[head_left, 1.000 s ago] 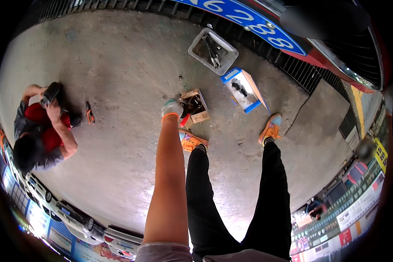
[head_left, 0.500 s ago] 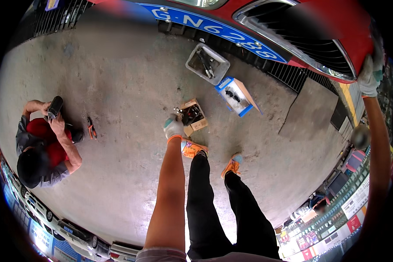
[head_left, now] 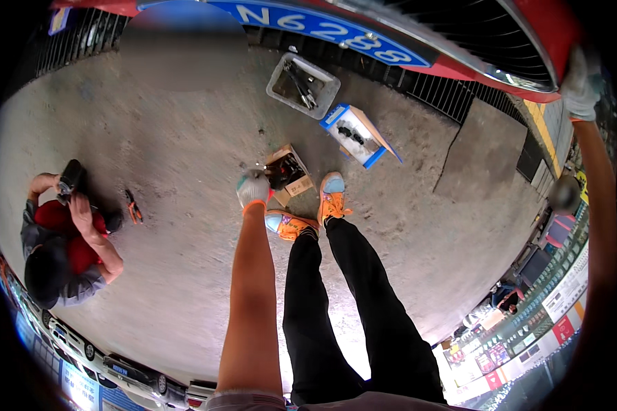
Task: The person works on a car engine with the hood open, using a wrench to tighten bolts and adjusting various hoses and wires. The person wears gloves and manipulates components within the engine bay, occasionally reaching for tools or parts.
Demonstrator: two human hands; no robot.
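Lying on the concrete floor [head_left: 185, 123] at about twelve o'clock from the orange shoes [head_left: 312, 212] are three containers: a small brown cardboard box [head_left: 289, 175] nearest, a blue-and-white open box [head_left: 358, 135] at one o'clock, and a grey metal tray [head_left: 302, 85] of tools beyond. A blue plate [head_left: 308, 24] runs along the red car front [head_left: 528, 41], cut off at the rim. The gloved left hand [head_left: 253, 188] hangs just beside the brown box; its grip looks loosely closed, though I cannot tell if it holds anything. The gloved right hand [head_left: 581, 85] rests against the car's edge at two o'clock, grip unclear. A crouching person [head_left: 58, 253] sits at nine o'clock, pliers [head_left: 133, 205] nearby.
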